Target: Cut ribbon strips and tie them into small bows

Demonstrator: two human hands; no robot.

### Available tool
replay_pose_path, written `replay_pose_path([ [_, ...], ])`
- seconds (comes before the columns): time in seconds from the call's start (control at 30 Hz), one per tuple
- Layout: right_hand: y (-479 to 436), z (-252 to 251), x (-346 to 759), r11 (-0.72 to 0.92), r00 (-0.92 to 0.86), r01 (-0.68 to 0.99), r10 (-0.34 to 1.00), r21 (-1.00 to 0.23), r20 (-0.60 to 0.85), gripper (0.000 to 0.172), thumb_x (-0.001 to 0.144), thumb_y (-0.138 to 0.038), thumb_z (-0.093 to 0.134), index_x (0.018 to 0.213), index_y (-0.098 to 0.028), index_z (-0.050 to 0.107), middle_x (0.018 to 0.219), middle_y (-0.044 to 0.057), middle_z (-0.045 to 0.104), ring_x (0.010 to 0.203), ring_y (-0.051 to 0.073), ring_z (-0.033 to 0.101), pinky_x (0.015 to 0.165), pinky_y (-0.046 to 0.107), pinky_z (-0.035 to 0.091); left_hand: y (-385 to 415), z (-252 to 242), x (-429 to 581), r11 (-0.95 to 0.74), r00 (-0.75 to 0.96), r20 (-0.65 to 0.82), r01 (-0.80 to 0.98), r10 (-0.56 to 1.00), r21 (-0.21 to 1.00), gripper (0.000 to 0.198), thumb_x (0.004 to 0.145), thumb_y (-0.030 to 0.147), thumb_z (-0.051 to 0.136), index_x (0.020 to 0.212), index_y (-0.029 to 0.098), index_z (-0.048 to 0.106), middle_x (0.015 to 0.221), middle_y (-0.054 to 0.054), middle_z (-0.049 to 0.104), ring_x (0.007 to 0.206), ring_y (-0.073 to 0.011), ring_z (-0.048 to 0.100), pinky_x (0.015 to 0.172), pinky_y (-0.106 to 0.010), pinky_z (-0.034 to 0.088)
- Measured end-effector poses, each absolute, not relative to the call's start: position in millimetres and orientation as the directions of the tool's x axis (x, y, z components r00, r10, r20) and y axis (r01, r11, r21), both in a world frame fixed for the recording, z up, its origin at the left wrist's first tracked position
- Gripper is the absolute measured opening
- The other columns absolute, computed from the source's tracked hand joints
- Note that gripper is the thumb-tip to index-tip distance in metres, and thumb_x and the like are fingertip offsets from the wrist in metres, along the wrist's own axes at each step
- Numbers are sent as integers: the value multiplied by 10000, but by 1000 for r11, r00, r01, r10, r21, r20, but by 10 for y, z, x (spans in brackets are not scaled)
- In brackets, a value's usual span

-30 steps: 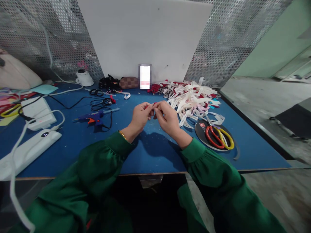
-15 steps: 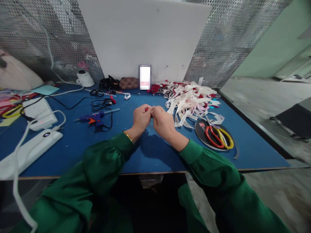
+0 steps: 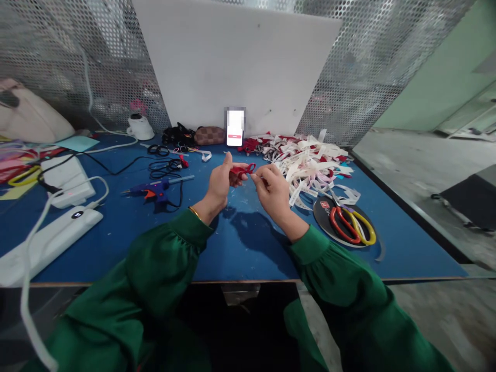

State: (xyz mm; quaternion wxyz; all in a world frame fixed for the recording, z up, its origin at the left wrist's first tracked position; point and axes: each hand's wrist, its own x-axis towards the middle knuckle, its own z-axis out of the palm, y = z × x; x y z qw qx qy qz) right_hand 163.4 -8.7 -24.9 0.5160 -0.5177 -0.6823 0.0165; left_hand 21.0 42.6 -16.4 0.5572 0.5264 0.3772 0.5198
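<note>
Both hands are raised over the middle of the blue table [image 3: 240, 248]. My left hand [image 3: 220, 182] grips a small red ribbon piece [image 3: 240, 172], its fingers curled round it with the index finger pointing up. My right hand [image 3: 273, 189] pinches the ribbon's right end between thumb and fingertips. The red piece forms a small loop between the two hands. Both arms wear green sleeves, and a thin gold bangle shows at the left wrist.
A heap of white and red ribbon strips [image 3: 310, 157] lies at the back right. Red and yellow scissors [image 3: 352, 225] rest on a dark round disc. A blue glue gun [image 3: 155, 189], black cables, white power units [image 3: 50, 237] and a phone [image 3: 234, 127] stand left and behind.
The hands, pressed close together before, have drawn slightly apart and lifted; the red ribbon loop now shows between them. My view shifted a little.
</note>
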Motion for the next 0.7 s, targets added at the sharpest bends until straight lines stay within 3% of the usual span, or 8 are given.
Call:
replay_pose_path([
  [0.1, -88, -250, 1623, 400, 95, 664, 793, -631, 602, 225, 960, -386, 525, 818, -221, 582, 813, 25, 615, 662, 155, 557, 623, 290, 411, 416, -162, 207, -171, 164, 195, -151, 967, 974, 780, 867, 806, 291, 793, 182, 754, 632, -81, 662, 561, -147, 578, 521, -271, 434],
  [0.2, -55, -268, 1610, 339, 151, 524, 866, -781, 477, 278, 955, -481, 505, 873, -223, 566, 761, -2, 635, 571, 131, 560, 570, 271, 423, 362, -168, 201, -307, 156, 309, -35, 938, 951, 805, 881, 798, 249, 855, 193, 780, 650, -73, 670, 622, -161, 600, 573, -277, 452],
  [0.37, 60, -327, 1648, 270, 181, 303, 925, -914, 333, 283, 907, -493, 549, 839, -220, 533, 771, -4, 652, 517, 118, 572, 517, 259, 452, 227, -145, 157, -532, 249, 481, 217, 841, 818, 787, 902, 774, 227, 1058, 229, 773, 779, -69, 722, 821, -209, 659, 729, -299, 471],
  [0.53, 27, -290, 1662, 294, 179, 532, 878, -794, 444, 206, 919, -407, 525, 828, -225, 559, 697, -13, 595, 595, 140, 555, 577, 267, 420, 197, -132, 133, -632, 312, 550, 379, 775, 676, 887, 865, 819, 189, 1279, 206, 680, 992, -124, 751, 978, -252, 669, 789, -304, 451],
  [0.7, -89, -227, 1578, 209, 143, 743, 878, -636, 456, 304, 839, -495, 605, 936, -214, 543, 707, 10, 598, 616, 176, 540, 585, 289, 354, 182, -129, 169, -654, 372, 540, 484, 755, 582, 952, 853, 827, 115, 1265, 184, 682, 914, -143, 748, 844, -247, 676, 719, -295, 417],
])
